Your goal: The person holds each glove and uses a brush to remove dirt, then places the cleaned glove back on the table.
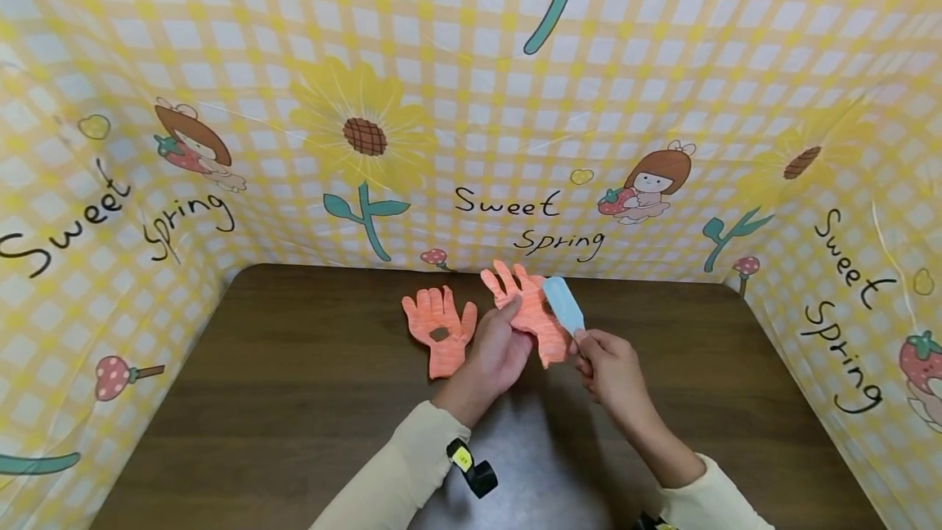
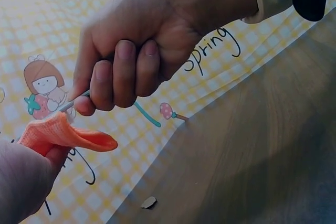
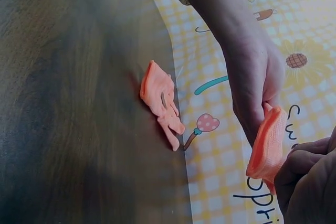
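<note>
My left hand (image 1: 504,350) holds up an orange knitted glove (image 1: 540,325), thumb across its front, fingers hidden behind it. The glove's fingers point away and its cuff opens toward me. In my right hand (image 1: 614,366), curled fingers grip the handle of a light blue, flat paddle-shaped tool (image 1: 562,303). The tool's head overlaps the right side of the held glove. From the left wrist view, its thin edge lies close over the glove (image 2: 58,134). A second orange glove (image 1: 441,313) lies flat on the table to the left, a brownish-grey patch on its palm.
The dark wooden table (image 1: 294,399) is enclosed at the back and sides by a yellow checked cloth (image 1: 471,129) with printed flowers and figures. A small greyish flake (image 2: 149,202) lies on the table in the left wrist view.
</note>
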